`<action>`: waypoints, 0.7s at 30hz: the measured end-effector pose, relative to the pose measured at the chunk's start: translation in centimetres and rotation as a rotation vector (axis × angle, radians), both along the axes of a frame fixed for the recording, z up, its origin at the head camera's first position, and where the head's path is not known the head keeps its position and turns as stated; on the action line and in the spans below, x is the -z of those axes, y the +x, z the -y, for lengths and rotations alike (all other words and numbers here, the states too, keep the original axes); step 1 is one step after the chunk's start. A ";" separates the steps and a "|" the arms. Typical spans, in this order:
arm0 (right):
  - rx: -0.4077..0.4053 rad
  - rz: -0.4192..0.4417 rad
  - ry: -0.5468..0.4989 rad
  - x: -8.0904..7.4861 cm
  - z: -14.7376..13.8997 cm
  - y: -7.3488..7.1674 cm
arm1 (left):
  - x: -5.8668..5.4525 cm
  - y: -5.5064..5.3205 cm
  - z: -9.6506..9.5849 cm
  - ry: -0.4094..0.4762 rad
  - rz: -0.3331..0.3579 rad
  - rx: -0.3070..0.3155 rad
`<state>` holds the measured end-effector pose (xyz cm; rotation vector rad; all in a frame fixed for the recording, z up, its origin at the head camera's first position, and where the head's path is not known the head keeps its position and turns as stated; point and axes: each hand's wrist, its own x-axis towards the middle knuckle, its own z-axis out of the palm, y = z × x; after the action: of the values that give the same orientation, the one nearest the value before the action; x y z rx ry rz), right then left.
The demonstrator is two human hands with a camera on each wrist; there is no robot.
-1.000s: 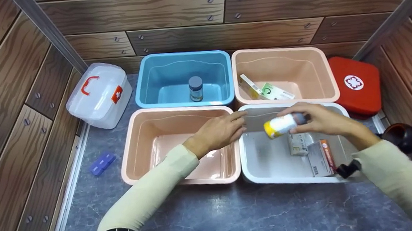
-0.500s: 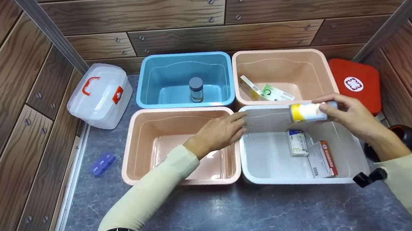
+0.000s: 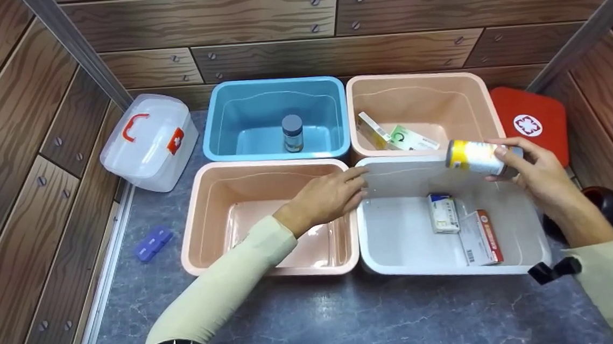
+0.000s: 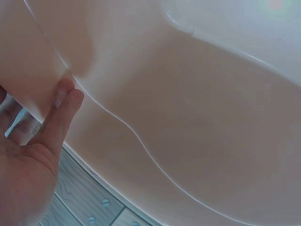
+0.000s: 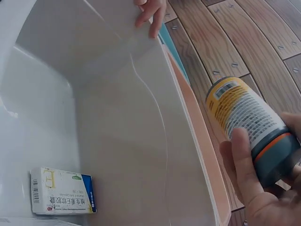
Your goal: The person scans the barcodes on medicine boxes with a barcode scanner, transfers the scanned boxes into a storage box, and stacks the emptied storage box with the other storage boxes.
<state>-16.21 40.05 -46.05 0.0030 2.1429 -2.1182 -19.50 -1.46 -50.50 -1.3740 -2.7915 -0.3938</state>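
Note:
My right hand (image 3: pixel 541 177) grips a pill bottle (image 3: pixel 477 157) with a yellow and white label and a dark cap. The bottle lies sideways above the back right part of the white bin (image 3: pixel 399 267). In the right wrist view the orange ring under the bottle's cap (image 5: pixel 277 160) shows, with the thumb along its side. My left hand (image 3: pixel 326 200) hangs over the right side of the front pink bin (image 3: pixel 263 165), fingertips by the rim shared with the white bin; it holds nothing. A white and blue medicine box (image 3: pixel 443 213) and a red and white box (image 3: pixel 481 238) lie in the white bin.
Behind stand a blue bin (image 3: pixel 273 82) with a dark-capped bottle (image 3: pixel 292 133) upright in it, and a peach bin (image 3: pixel 418 76) with several boxes. A clear first-aid box (image 3: pixel 148 142) and purple pill organizer (image 3: pixel 153 243) are left; a red case (image 3: pixel 535 118) and dark round object (image 3: pixel 608 207) are right.
The right hand has moved right and a little away from me with the bottle, from over the white bin's middle to its back right. My left hand stays in place.

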 end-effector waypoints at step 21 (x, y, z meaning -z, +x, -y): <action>0.153 -0.068 -0.134 0.1 -2.6 1.4 | -0.1 0.2 0.0 0.016 -0.052 0.000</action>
<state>-14.79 42.60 -46.17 0.0864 2.0949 -2.3766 -19.35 -1.47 -50.42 -1.3607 -2.7407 -0.3732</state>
